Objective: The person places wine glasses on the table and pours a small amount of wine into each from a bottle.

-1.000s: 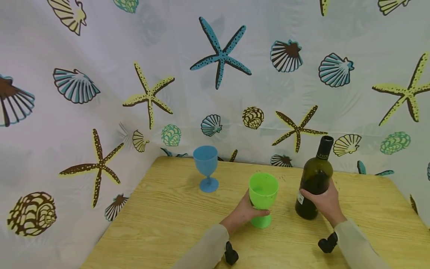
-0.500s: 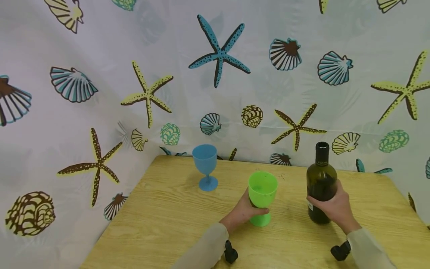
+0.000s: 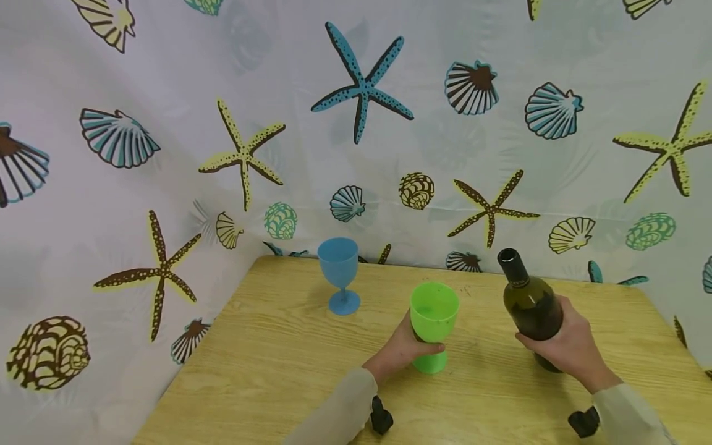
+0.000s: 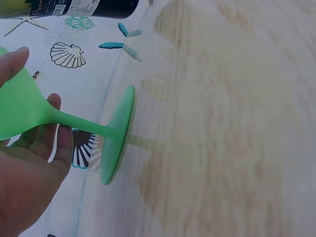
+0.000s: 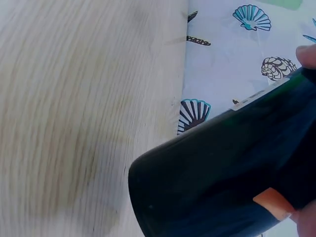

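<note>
Shell-printed curtain point(image 3: 311, 167) backs the head view: the left hand point(image 3: 402, 347) grips a green goblet point(image 3: 435, 309), the right hand point(image 3: 575, 345) a tilted bottle point(image 3: 531, 309); a blue goblet point(image 3: 338, 264) stands beyond both grips. Left wrist: foot point(image 4: 119, 136) past the grip. Right wrist: base point(image 5: 170, 192) likewise.

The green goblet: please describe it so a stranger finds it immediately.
On the wooden table, look between the blue goblet and the dark bottle. The left hand holds the green goblet there; its bright green colour sets it apart from both.
</note>
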A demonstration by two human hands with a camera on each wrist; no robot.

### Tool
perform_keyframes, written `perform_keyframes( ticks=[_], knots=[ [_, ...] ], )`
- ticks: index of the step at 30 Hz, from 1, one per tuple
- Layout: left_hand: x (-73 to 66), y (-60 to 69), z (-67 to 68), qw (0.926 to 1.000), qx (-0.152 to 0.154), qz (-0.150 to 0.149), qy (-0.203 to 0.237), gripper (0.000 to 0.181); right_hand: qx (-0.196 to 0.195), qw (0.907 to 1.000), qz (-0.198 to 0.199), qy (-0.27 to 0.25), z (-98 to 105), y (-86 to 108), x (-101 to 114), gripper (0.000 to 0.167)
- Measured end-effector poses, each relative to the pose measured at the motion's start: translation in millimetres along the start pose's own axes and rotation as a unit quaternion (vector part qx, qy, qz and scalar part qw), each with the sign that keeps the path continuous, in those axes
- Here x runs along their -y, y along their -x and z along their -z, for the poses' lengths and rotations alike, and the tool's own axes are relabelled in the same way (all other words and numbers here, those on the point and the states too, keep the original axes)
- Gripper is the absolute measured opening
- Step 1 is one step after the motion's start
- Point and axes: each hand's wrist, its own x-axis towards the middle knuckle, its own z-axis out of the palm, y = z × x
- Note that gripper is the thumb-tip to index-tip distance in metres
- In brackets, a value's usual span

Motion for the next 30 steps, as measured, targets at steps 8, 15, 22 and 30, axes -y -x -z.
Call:
perform_keyframes(
  ticks=[8, 15, 22, 30],
  knots=[
    [-0.9, 1.9, -0.4, 0.9998, 0.012, -0.014, 0.001, 0.078, 0.018, 0.9979, 0.045, 0.043, 7, 3.7, 4, 0.084],
    [-1.6, 3.2, -1.8, 0.9998, 0.015, -0.013, 0.001, 0.078, 0.023, 0.9915, 0.1, 0.08, 11, 4.3, 6, 0.083],
    [0.1, 3.5, -0.4, 1.0, 0.007, -0.003, 0.002, 0.078, 0.02, 0.9818, 0.143, 0.123, 13, 3.5, 7, 0.084],
    [0.6, 3.7, -0.6, 1.0, -0.001, -0.005, -0.004, 0.078, 0.039, 0.97, 0.169, 0.171, 21, 1.1, 6, 0.084]
  ],
)
